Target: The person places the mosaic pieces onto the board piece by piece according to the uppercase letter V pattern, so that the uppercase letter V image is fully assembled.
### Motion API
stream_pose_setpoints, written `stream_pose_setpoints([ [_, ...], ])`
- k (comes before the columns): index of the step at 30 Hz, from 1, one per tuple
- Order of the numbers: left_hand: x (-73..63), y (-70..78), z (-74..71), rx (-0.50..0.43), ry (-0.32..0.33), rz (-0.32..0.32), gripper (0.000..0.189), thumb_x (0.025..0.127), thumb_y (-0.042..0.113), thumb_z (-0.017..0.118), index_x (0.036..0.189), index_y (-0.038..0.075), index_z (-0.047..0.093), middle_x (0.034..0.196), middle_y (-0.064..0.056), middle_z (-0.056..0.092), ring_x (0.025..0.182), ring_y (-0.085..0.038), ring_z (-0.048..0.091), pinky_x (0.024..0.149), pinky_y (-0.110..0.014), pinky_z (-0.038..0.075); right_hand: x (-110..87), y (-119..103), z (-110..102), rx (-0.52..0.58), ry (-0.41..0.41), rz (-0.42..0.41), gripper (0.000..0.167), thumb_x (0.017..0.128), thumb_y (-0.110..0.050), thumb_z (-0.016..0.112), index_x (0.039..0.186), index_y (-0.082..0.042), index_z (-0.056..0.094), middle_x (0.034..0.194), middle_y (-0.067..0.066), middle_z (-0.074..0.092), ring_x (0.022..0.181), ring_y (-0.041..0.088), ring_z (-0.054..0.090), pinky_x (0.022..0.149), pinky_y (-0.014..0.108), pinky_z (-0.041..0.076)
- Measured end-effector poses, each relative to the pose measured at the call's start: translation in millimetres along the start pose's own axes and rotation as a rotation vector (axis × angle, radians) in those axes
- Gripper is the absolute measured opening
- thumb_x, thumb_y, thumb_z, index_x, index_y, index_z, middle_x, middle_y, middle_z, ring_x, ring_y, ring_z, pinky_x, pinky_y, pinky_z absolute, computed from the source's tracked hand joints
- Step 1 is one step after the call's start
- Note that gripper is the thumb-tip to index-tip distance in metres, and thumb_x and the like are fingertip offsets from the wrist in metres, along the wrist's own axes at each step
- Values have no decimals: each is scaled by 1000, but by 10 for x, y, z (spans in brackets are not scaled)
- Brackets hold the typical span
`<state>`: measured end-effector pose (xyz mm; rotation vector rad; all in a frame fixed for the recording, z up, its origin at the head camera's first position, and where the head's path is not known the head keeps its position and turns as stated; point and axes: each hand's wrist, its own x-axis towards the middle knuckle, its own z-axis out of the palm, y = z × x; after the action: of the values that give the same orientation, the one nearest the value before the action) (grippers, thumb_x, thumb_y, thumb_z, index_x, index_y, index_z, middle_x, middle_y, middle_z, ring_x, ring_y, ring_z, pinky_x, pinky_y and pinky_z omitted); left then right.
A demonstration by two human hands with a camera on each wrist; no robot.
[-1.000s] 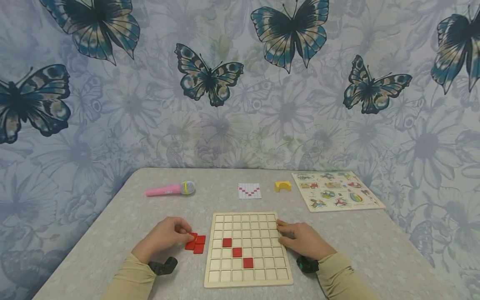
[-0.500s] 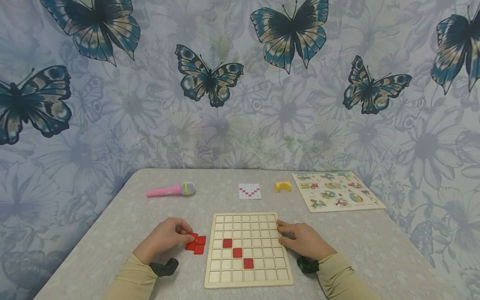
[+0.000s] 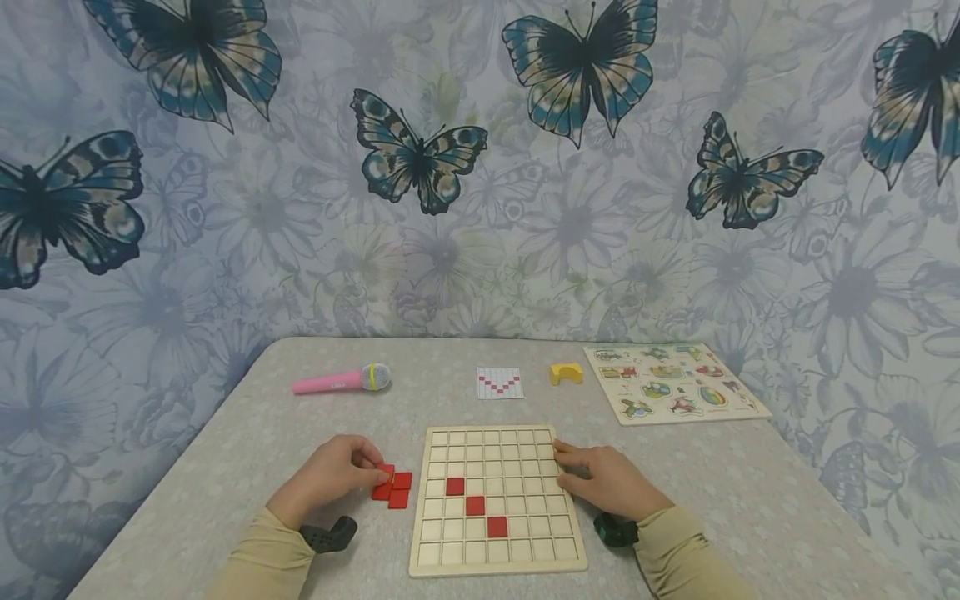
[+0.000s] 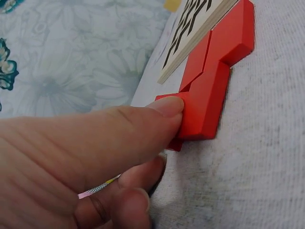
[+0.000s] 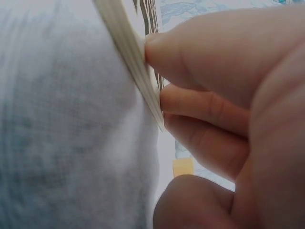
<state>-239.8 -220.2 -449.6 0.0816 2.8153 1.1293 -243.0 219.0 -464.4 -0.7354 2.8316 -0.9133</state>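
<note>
In the head view, my left hand (image 3: 330, 475) pinches a red square tile (image 3: 387, 469) between thumb and fingers, left of the wooden grid board (image 3: 517, 479). Several other red tiles (image 4: 202, 102) lie flat and close together by it; the left wrist view has my thumb (image 4: 167, 106) on top of the pinched one. Three red tiles (image 3: 475, 506) sit in the board's cells in a diagonal line going down to the right. My right hand (image 3: 607, 482) touches the board's right edge, its fingertips (image 5: 155, 47) resting on the rim.
Behind the board lies a small card (image 3: 500, 383) printed with a pink V pattern. A pink toy microphone (image 3: 341, 381) is at the back left. A yellow arch block (image 3: 566, 372) and a picture puzzle board (image 3: 675, 387) lie at the back right of the table.
</note>
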Motion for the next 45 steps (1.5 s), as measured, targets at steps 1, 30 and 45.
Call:
stream_pose_setpoints([
  [1,5,-8,-3,-6,-2,8,30,79,24,89,95,8,69,84,-2,66,76,-17,58,64,-33,46,-1,1,0,2,0,-3,49,98,-34,71,138,-7,65,152,4,54,139,36,51,106,55,46],
  [30,71,45,96,-293,30,41,20,93,19,76,107,5,73,91,-4,71,73,-19,60,64,-31,51,-2,12,0,13,6,-12,49,98,-34,70,138,-7,65,152,5,54,140,36,51,107,55,46],
  [45,19,297,442,-258,167,111,7,92,15,76,99,14,72,84,2,70,76,-15,59,61,-28,48,5,37,-1,25,-4,-2,50,98,-37,70,138,-8,65,153,4,53,140,36,51,107,55,45],
])
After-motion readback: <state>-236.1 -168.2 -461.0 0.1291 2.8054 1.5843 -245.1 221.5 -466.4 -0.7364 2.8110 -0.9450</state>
